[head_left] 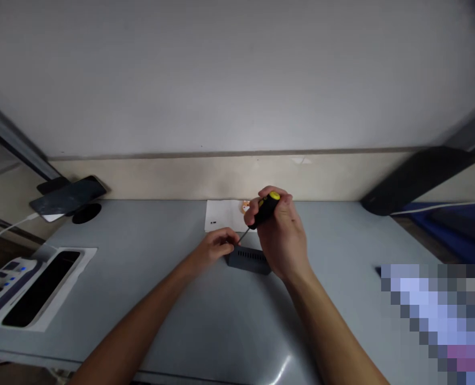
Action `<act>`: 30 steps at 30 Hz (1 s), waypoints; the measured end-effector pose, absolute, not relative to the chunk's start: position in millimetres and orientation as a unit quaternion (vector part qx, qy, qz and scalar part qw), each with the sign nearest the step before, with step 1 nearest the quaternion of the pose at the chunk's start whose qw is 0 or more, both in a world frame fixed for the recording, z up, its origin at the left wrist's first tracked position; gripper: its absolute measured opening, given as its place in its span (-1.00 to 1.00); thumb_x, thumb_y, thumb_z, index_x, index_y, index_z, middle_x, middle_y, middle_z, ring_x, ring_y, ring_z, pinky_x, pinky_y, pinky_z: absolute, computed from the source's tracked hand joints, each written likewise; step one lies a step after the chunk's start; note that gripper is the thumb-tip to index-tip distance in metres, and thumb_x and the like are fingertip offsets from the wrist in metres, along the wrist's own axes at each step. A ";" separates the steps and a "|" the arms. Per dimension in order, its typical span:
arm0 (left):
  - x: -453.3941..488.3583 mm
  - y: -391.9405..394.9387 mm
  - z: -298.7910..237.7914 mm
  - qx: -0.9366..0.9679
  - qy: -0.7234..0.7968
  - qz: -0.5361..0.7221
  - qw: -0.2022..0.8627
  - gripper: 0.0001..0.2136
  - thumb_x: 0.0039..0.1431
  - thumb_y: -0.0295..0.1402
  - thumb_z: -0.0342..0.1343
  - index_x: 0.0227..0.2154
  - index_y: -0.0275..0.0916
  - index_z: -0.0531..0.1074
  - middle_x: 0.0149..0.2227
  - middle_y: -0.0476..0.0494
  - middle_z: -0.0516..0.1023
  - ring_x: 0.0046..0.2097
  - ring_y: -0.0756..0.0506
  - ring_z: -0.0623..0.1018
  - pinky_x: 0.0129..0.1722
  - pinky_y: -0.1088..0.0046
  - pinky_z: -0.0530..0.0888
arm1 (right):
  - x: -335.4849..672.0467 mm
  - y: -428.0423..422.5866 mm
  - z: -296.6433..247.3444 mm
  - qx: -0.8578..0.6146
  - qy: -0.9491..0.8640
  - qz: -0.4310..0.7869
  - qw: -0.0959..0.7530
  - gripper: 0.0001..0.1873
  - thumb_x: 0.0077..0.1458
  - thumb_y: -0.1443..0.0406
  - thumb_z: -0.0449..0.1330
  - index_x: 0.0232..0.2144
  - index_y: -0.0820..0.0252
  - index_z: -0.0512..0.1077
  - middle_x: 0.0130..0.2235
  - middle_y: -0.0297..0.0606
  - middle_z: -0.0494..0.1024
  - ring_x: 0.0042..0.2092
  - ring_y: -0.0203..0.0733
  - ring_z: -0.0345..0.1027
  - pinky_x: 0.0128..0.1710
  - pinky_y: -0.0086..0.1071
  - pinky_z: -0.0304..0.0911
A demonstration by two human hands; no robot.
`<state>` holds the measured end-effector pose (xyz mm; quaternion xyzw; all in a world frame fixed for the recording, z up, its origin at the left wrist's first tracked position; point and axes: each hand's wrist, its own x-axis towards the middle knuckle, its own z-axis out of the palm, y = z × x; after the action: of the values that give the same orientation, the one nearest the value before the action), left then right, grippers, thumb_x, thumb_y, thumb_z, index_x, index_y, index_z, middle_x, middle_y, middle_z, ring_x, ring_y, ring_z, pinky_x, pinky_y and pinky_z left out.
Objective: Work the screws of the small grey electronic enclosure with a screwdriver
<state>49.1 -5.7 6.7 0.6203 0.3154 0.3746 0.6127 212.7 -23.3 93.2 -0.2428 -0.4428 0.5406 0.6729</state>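
My right hand [283, 243] is wrapped round the black and yellow handle of a screwdriver [265, 210]. The screwdriver leans, its thin shaft running down to the left towards a dark grey slotted box [249, 263]. That box lies on the table, with a row of vent slots along its upper edge. At its left end, my left hand [218, 245] grips the corner close to the screwdriver's tip. The tip itself is hidden by the left fingers. Behind the box lies a white sheet of paper [223, 209] with an orange and white picture and small dark bits on it.
On the grey table [173, 331], a phone [71, 197] leans on a stand at the left. Nearer are a dark-faced white device [43, 289] and a power strip [10, 286] with cables. A dark panel [418, 179] stands at the back right. The right edge is pixelated.
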 end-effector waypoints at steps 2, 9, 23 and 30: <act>48.9 -5.7 6.7 0.623 0.322 0.375 0.607 -0.89 0.11 -0.39 0.13 -0.29 -0.25 0.48 -0.27 -0.06 0.47 -0.20 -0.08 0.42 -0.17 0.41 0.27 | 211.2 -24.4 92.9 -0.232 -0.410 0.549 0.691 -0.67 0.40 -0.01 0.01 -0.20 0.02 0.44 -0.39 -0.33 0.32 -0.40 -0.26 0.21 -0.34 -0.33 0.23; 47.6 -5.3 5.7 0.634 0.328 0.364 0.598 -0.87 0.12 -0.39 0.11 -0.28 -0.24 0.49 -0.27 -0.07 0.47 -0.19 -0.09 0.40 -0.17 0.41 0.26 | 210.6 -33.7 97.5 -0.197 -0.375 0.560 0.712 -0.70 0.38 0.07 0.03 -0.28 0.07 0.42 -0.40 -0.32 0.26 -0.42 -0.27 0.13 -0.38 -0.35 0.18; 46.3 -5.5 4.0 0.606 0.311 0.364 0.636 -0.85 0.13 -0.33 0.13 -0.26 -0.24 0.50 -0.22 -0.12 0.48 -0.14 -0.14 0.41 -0.11 0.36 0.31 | 209.6 -32.8 96.3 -0.213 -0.390 0.556 0.703 -0.70 0.39 0.04 0.03 -0.28 0.06 0.38 -0.42 -0.33 0.27 -0.44 -0.28 0.14 -0.38 -0.34 0.19; 46.3 -5.8 4.0 0.605 0.314 0.364 0.635 -0.85 0.13 -0.35 0.11 -0.26 -0.23 0.51 -0.24 -0.10 0.47 -0.15 -0.13 0.40 -0.12 0.38 0.29 | 209.9 -31.5 97.7 -0.212 -0.384 0.551 0.709 -0.70 0.39 0.06 0.03 -0.29 0.07 0.38 -0.42 -0.34 0.27 -0.45 -0.30 0.13 -0.40 -0.36 0.18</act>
<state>46.3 -5.8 4.0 0.6050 0.3141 0.3636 0.6349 209.9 -31.5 97.7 -0.2118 -0.3844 0.5514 0.7095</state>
